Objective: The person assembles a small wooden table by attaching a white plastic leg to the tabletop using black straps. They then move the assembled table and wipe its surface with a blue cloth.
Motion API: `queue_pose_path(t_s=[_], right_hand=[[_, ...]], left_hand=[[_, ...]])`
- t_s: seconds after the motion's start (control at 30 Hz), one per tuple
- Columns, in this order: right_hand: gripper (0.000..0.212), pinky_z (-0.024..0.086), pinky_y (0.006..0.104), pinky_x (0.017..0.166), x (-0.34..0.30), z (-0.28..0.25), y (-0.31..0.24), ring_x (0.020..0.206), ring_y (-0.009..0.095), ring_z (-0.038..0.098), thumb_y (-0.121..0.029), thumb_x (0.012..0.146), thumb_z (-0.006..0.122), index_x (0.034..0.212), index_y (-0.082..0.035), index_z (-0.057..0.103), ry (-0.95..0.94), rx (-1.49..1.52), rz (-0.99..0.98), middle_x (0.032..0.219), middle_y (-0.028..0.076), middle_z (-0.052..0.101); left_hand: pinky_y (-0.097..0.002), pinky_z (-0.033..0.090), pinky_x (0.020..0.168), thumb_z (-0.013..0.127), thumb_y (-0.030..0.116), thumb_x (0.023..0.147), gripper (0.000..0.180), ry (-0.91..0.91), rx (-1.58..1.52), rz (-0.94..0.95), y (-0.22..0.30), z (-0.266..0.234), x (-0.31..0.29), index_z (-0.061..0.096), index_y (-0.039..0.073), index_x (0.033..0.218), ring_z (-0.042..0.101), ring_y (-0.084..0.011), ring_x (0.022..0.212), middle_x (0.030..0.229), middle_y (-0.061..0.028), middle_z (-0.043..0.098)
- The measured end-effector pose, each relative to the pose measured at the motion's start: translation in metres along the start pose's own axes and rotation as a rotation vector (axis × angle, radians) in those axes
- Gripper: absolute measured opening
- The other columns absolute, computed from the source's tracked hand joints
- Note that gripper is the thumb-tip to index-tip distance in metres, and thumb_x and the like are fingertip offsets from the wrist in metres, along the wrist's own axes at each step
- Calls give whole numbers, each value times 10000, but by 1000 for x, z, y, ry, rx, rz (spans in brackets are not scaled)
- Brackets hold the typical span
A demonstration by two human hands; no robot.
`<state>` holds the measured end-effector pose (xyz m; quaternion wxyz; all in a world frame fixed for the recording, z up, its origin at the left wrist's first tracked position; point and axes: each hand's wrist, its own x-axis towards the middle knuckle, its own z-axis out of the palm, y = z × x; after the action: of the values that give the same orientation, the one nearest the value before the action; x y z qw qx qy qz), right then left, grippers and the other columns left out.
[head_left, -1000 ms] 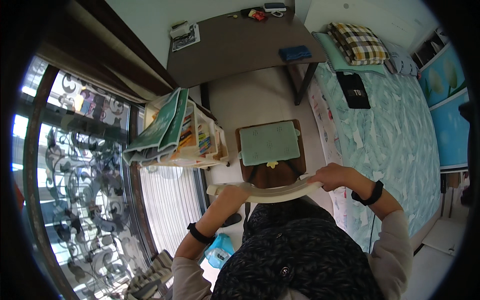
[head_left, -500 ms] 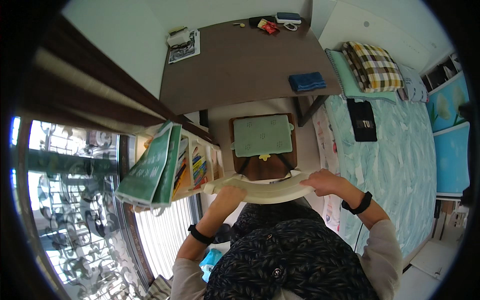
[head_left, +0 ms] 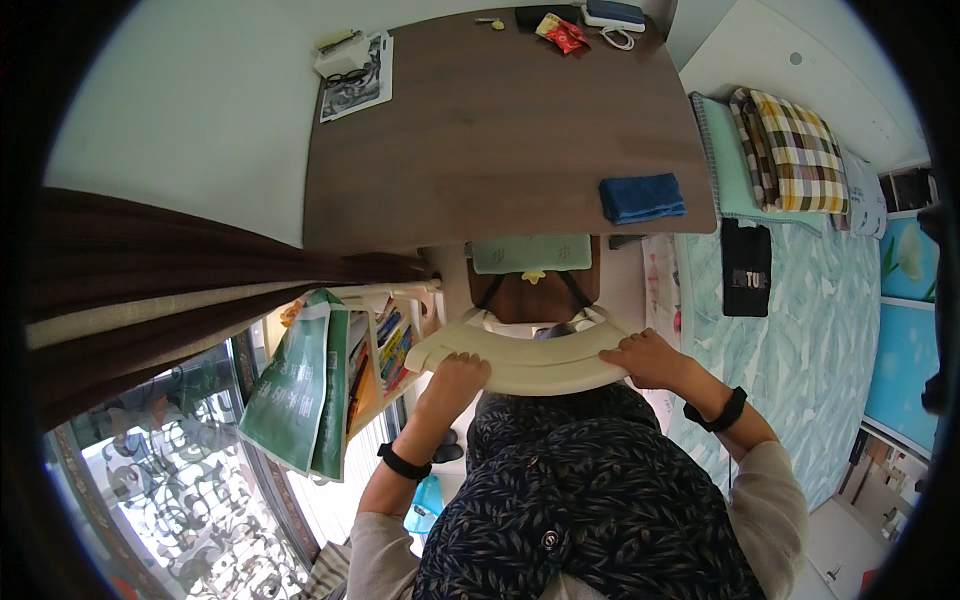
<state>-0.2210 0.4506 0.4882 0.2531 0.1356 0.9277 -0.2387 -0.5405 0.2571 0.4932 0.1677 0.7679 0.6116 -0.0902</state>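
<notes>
A chair with a curved cream backrest (head_left: 535, 372) stands directly in front of me. My left hand (head_left: 458, 382) is closed over the left part of the backrest's top rail, and my right hand (head_left: 645, 359) grips its right end. Beyond the rail lies the brown seat (head_left: 548, 298), bearing a pale green cushion (head_left: 530, 257) with a small yellow tag. The far part of seat and cushion is hidden beneath the front edge of the brown desk (head_left: 480, 130). A folded blue cloth (head_left: 642, 199) rests near the desk's front right corner.
Left of the chair, a bookcase (head_left: 365, 400) holds books, with green bags (head_left: 290, 395) hanging on it beside the curtain (head_left: 200, 290). A bed (head_left: 800, 370) with a checked pillow (head_left: 795, 155) flanks the right side. Glasses (head_left: 347, 77) and a red packet (head_left: 565, 35) sit on the desk.
The chair's seat and cushion have slid forward, partly under the desk. Both hands keep their hold on the backrest. My view has shifted nearer to the desk.
</notes>
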Motion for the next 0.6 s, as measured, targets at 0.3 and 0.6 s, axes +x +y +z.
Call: queue_pose_path(t_s=[0.3,0.6], right_hand=[[589,411,407,821,42,-2,35,994,298,620,-37,729,654,1288,-203,568,53,-47,16,1002,94,644],[445,454,449,730,77,-16,66,925,292,665,-72,720,664,1131,-240,641,133,-117,27,919,68,687]], left_hand=[[-355,541,736,598,87,786,86,81,20,30,-38,21,41,621,65,866,671,-256,863,868,-96,669],[-377,547,689,583,94,812,127,27,97,41,-72,25,75,627,85,931,692,-268,815,887,-92,687]])
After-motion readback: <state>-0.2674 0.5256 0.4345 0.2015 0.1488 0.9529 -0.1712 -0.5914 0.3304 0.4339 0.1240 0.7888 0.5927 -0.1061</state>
